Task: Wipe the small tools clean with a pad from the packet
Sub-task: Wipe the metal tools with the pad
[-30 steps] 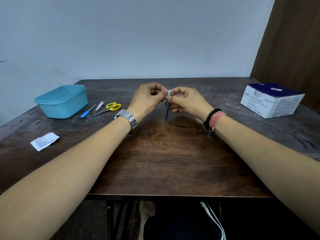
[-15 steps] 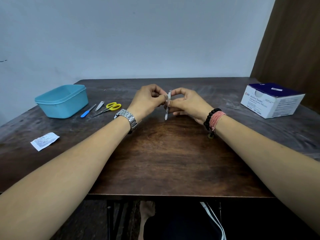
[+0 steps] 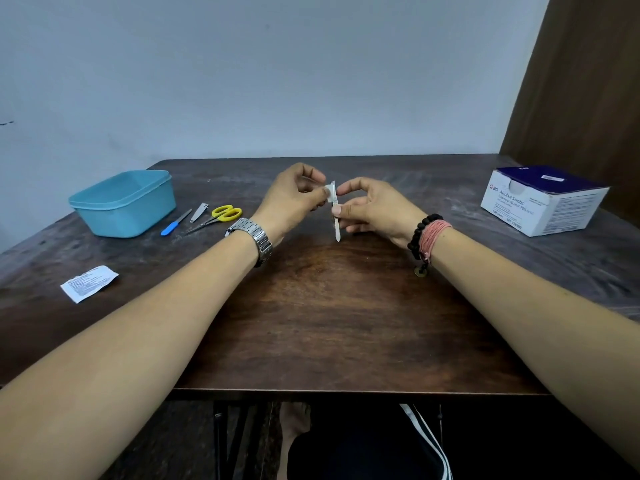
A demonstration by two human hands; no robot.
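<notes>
A thin metal tool (image 3: 336, 221) stands nearly upright in the air above the middle of the table (image 3: 329, 306), between the two hands. The right hand (image 3: 375, 211) has it in a closed grip: thumb and fingers pinch the shaft a little above its middle, so the lower end hangs free below the fingers and the upper end rises above them. The left hand (image 3: 294, 199) pinches a small white pad (image 3: 330, 192) between thumb and forefinger, its other fingers curled in, and the pad touches the tool's upper end. Whether the pad is folded round the tip or only pressed against one side cannot be told.

On the left side of the table lie a blue-handled tool (image 3: 176, 222), a nail clipper (image 3: 199, 212) and yellow-handled scissors (image 3: 216, 219), close together and just beside a light blue tub (image 3: 124, 202). Nearer the front left edge lies a torn white packet (image 3: 89, 283), well apart from the hands. A white and dark blue box of alcohol swabs (image 3: 543, 200) sits at the far right.
</notes>
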